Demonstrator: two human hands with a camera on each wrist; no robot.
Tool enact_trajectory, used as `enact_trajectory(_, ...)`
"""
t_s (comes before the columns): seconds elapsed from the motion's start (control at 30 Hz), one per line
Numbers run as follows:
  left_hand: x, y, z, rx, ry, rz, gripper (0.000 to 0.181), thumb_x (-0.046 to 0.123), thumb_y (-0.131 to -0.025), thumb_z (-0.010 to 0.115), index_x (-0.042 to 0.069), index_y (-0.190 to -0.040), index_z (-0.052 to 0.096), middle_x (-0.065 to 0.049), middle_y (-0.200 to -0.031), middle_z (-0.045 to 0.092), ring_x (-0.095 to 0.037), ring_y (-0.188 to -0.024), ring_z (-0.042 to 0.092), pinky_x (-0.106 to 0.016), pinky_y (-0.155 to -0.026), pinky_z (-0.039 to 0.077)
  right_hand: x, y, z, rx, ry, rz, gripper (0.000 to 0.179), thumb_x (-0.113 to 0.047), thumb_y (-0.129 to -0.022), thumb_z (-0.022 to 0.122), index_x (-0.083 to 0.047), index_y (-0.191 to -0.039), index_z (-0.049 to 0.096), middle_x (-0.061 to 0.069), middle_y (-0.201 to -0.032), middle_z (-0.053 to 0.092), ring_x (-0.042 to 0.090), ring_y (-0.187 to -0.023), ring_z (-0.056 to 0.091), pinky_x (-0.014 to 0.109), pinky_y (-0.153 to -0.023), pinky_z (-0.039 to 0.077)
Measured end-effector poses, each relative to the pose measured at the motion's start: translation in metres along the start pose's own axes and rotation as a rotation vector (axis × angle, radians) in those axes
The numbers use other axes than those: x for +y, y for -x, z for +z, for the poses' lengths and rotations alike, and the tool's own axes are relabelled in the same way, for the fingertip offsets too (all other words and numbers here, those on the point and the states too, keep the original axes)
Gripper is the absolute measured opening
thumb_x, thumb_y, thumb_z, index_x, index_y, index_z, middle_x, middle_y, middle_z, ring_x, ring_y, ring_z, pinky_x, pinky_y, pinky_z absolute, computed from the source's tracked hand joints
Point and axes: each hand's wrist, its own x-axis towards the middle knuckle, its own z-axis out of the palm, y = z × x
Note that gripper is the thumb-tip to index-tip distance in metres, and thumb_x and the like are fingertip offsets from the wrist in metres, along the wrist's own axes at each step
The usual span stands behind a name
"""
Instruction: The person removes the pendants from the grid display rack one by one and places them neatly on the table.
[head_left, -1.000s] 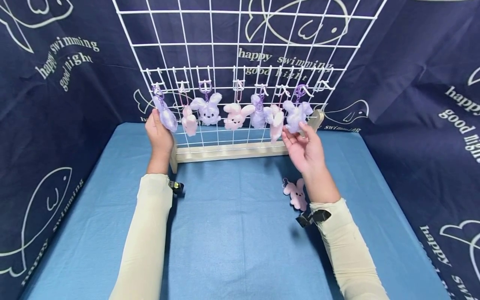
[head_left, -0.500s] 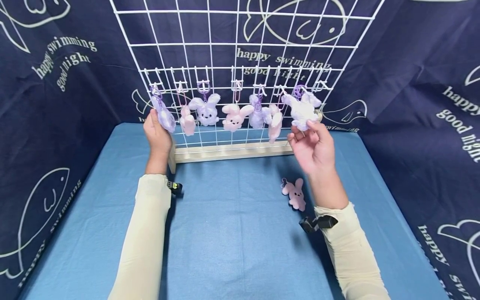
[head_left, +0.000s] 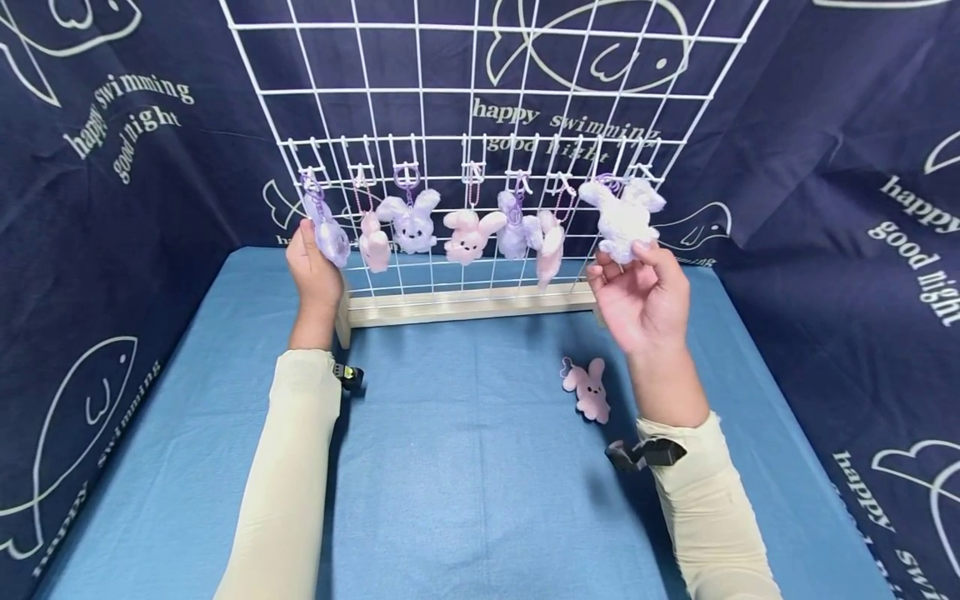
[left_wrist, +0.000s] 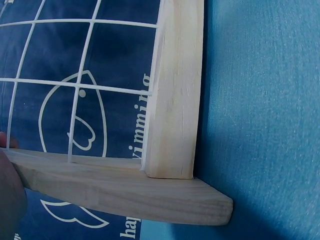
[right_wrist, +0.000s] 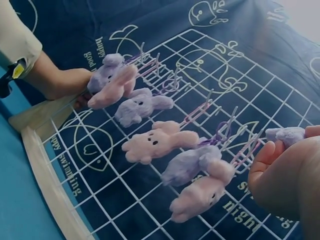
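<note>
Lavender plush rabbit point(head_left: 626, 221), one, held upright at 2 o'clock from the centre of the head view: fluffy pile, washed almost white from the head camera, soft lilac from the right wrist; two stubby ears at its own 10 and 1 o'clock, rounded body, short feet, a plain furry side toward the head camera. Purple ring point(head_left: 611, 181), one, at the rabbit's 11 o'clock, partly hidden by the ears; whether it sits on a hook cannot be told. Hands, two: the right hand point(head_left: 643, 298), at 3 o'clock, pinches the rabbit's lower body between thumb and fingers; the left hand point(head_left: 312, 271), at 9 o'clock, is curled round the wooden left foot point(left_wrist: 150, 202) of the stand. White wire grid point(left_wrist: 78, 85), one, upright on a pale wooden base point(head_left: 465, 307). Hanging row, six plush rabbits, running from 10 to 2 o'clock, alternately lavender and pink: the pink one at 12 o'clock point(head_left: 467, 237) shows small dark eyes and a pink bead chain. Loose pink rabbit point(head_left: 590, 393), one, lying face up at 4 o'clock on the blue-covered bench point(head_left: 420, 475). Backdrop point(head_left: 202, 33), navy cloth with cream fish outlines and lettering.
</note>
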Motion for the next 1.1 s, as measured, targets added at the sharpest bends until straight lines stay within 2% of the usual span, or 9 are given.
enact_trajectory(0.37, 0.001, -0.001, 0.000, -0.006, 0.016, 0.005, 0.047, 0.005, -0.112, 0.036, 0.026, -0.080, 0.063, 0.015, -0.073, 0.062, -0.001, -0.067, 0.056, -0.017, -0.069, 0.045, -0.010, 0.009, 0.013, -0.078, -0.076, -0.019, 0.009, -0.001, -0.096, 0.055, -0.005, -0.101, 0.062, 0.013, -0.090, 0.071, 0.030, -0.080, 0.064, 0.037, -0.074, 0.049)
enact_trajectory(0.57, 0.000, 0.000, 0.000, 0.006, -0.004, -0.001, 0.047, 0.003, -0.111, 0.036, 0.027, -0.080, 0.063, 0.016, -0.074, 0.062, 0.000, -0.068, 0.056, -0.017, -0.071, 0.045, -0.014, 0.012, 0.017, -0.053, -0.075, -0.050, 0.024, -0.009, -0.094, 0.053, -0.001, -0.115, 0.063, 0.016, -0.095, 0.069, 0.033, -0.085, 0.064, 0.040, -0.076, 0.052)
enact_trajectory(0.7, 0.001, 0.000, 0.000, 0.006, -0.004, -0.003, 0.047, 0.004, -0.111, 0.037, 0.028, -0.080, 0.063, 0.017, -0.073, 0.062, 0.000, -0.068, 0.056, -0.018, -0.071, 0.045, -0.017, 0.013, 0.017, -0.064, -0.101, -0.016, 0.029, -0.012, -0.095, 0.053, 0.001, -0.117, 0.066, 0.020, -0.097, 0.073, 0.044, -0.092, 0.071, 0.049, -0.083, 0.058)
enact_trajectory(0.77, 0.000, 0.000, 0.000, 0.007, -0.006, -0.001, 0.047, 0.003, -0.111, 0.037, 0.028, -0.079, 0.062, 0.017, -0.072, 0.061, 0.000, -0.067, 0.055, -0.018, -0.071, 0.045, -0.017, 0.014, 0.017, -0.095, -0.085, 0.022, 0.029, -0.013, -0.097, 0.053, 0.002, -0.119, 0.066, 0.020, -0.098, 0.074, 0.046, -0.093, 0.073, 0.049, -0.083, 0.060)
enact_trajectory(0.97, 0.000, 0.000, 0.001, 0.020, -0.018, -0.010, 0.049, 0.003, -0.111, 0.034, 0.027, -0.078, 0.061, 0.020, -0.072, 0.059, 0.003, -0.068, 0.053, -0.015, -0.071, 0.042, -0.014, 0.017, 0.017, -0.197, 0.147, 0.077, 0.020, -0.011, -0.104, 0.055, -0.004, -0.120, 0.065, 0.011, -0.103, 0.074, 0.027, -0.092, 0.071, 0.030, -0.079, 0.057)
enact_trajectory(1.03, 0.000, 0.000, 0.000, 0.015, -0.018, -0.007, 0.049, 0.003, -0.111, 0.034, 0.028, -0.078, 0.061, 0.020, -0.072, 0.059, 0.002, -0.068, 0.054, -0.016, -0.071, 0.043, -0.013, 0.018, 0.018, -0.208, 0.227, 0.076, 0.015, -0.006, -0.105, 0.056, -0.008, -0.117, 0.064, 0.007, -0.105, 0.073, 0.021, -0.090, 0.068, 0.027, -0.076, 0.056)
enact_trajectory(1.1, 0.000, 0.000, 0.000, 0.009, -0.012, 0.000, 0.048, 0.004, -0.111, 0.035, 0.028, -0.079, 0.062, 0.019, -0.072, 0.060, 0.002, -0.067, 0.054, -0.016, -0.070, 0.043, -0.013, 0.020, 0.019, -0.201, 0.291, 0.086, 0.017, 0.002, -0.103, 0.057, -0.008, -0.114, 0.064, 0.006, -0.104, 0.072, 0.019, -0.087, 0.068, 0.025, -0.074, 0.056)
